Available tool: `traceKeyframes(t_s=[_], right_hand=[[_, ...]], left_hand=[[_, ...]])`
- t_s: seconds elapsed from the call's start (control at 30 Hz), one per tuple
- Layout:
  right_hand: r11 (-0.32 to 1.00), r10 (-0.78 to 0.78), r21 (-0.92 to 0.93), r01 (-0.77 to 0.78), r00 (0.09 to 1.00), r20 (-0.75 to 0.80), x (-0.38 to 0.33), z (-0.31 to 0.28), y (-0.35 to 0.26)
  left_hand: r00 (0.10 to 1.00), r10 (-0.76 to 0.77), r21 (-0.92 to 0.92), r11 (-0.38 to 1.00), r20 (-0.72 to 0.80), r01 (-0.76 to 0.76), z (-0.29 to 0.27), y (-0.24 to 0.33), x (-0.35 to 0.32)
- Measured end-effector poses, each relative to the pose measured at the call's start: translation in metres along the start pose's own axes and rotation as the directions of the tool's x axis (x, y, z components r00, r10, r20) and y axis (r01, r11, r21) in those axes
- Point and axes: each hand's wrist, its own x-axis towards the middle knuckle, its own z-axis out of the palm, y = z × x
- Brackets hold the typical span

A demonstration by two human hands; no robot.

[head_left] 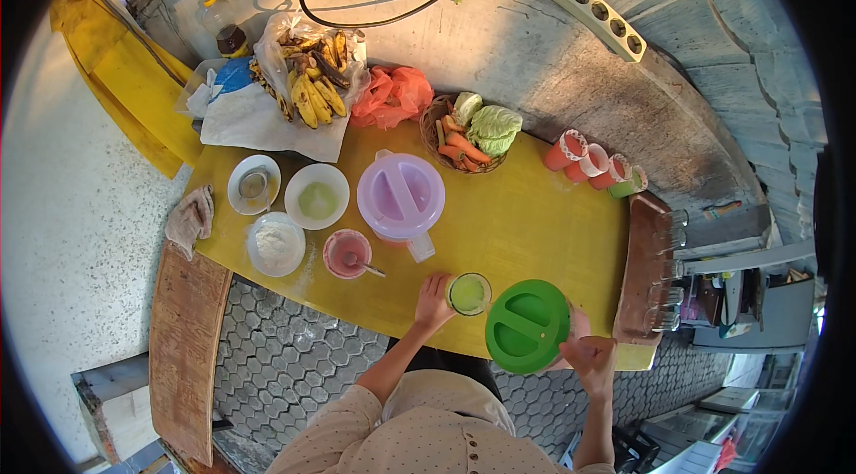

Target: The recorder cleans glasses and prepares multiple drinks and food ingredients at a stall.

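Glass (468, 294) of green juice near full, just left of green-lidded jug (527, 325) on yellow tabletop (535, 224); left hand (432, 303) grip wraps glass, right hand (592, 356) grip closed around jug handle; pouring looks mostly done.

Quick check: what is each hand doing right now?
Left hand: closed around the glass of green liquid.
Right hand: closed on the green-lidded pitcher, at its handle side.

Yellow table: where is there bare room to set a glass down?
Bare yellow table lies between the purple jug, the vegetable basket and the row of cups. The left end is crowded with bowls; the near edge holds the glass and green jug.
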Motion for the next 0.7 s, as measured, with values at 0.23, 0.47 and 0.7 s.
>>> traceKeyframes(t_s=[0.23,0.47,0.7], right_hand=[[1.0,-0.01,-0.002,0.01,1.0,-0.019,-0.006,0.012,0.007],[0.803,0.101,0.596,-0.01,0.988,-0.119,-0.014,0.039,0.087],[0.571,0.18,0.821,-0.009,0.977,-0.115,-0.016,0.052,0.135]], left_hand=[[1.0,0.023,0.029,0.999,-0.005,-0.023,-0.005,0.003,0.002],[0.996,-0.062,-0.181,0.981,0.059,0.072,-0.016,0.009,0.001],[0.991,-0.05,-0.239,0.968,0.126,0.079,-0.027,0.014,0.0]])
